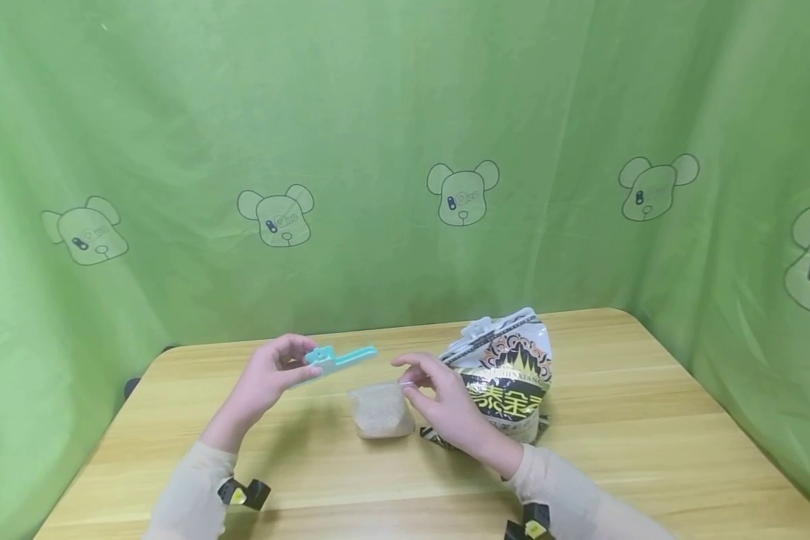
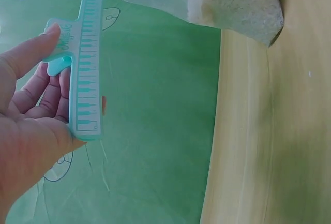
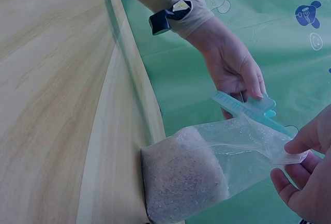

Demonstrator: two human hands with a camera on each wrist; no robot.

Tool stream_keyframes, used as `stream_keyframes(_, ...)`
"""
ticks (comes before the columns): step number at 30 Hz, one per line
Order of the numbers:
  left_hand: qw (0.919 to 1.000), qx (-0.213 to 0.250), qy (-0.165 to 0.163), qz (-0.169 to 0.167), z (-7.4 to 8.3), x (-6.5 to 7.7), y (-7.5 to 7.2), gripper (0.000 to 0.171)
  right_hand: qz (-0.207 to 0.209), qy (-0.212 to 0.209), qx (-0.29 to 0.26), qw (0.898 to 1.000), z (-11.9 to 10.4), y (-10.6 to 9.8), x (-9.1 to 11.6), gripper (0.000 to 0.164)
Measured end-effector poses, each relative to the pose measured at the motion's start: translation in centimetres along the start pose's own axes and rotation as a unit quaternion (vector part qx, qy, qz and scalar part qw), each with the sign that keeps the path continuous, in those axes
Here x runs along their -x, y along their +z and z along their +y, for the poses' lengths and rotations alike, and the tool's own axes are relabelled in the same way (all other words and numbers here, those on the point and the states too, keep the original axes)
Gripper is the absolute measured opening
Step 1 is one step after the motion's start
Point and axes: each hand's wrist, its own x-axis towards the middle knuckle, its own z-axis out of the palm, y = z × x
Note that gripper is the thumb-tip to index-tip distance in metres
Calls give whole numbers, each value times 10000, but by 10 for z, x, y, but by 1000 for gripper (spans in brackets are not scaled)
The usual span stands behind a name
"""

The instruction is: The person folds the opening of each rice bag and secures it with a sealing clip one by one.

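Note:
My left hand (image 1: 270,371) pinches a turquoise bag clip (image 2: 88,63) by its handle, thumb on one side and fingers behind. Piano keys are printed along the clip's long bar. Standing on the table is a clear plastic bag (image 3: 183,177) with whitish rice in its lower part. The right hand (image 1: 448,405) pinches the top edge of this bag between thumb and fingers, drawing the empty upper part up and flat. In the right wrist view the clip lies just beyond the bag's upper part and overlaps it.
Behind the right hand stands a large printed rice bag (image 1: 513,397), its folded top held by a pale clip (image 1: 478,328). Everything rests on a wooden table (image 1: 621,465). A green curtain (image 1: 378,112) with bear-head drawings hangs around the back and sides.

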Motion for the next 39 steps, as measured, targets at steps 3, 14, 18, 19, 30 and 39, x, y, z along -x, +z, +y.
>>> stream_keyframes(3,9999,86,52,1,-2,4,0,39,-2,18,4,10000,0,0,0,36)
stream_keyframes(14,9996,167,118,-197,-4,12,2,37,6,48,14,10000,0,0,1,36)
stream_keyframes(18,9995,94,236,-204,-5,13,3,36,3,60,13,10000,0,0,1,36)
stream_keyframes(19,9993,97,293,-207,-5,13,3,36,2,62,16,10000,0,0,1,36)
stream_keyframes(30,9954,-79,958,-14,-4,20,4,26,-24,67,12,10000,0,0,1,35)
stream_keyframes(39,9932,-275,1130,0,-5,19,5,18,-27,89,22,10000,-1,0,0,35)
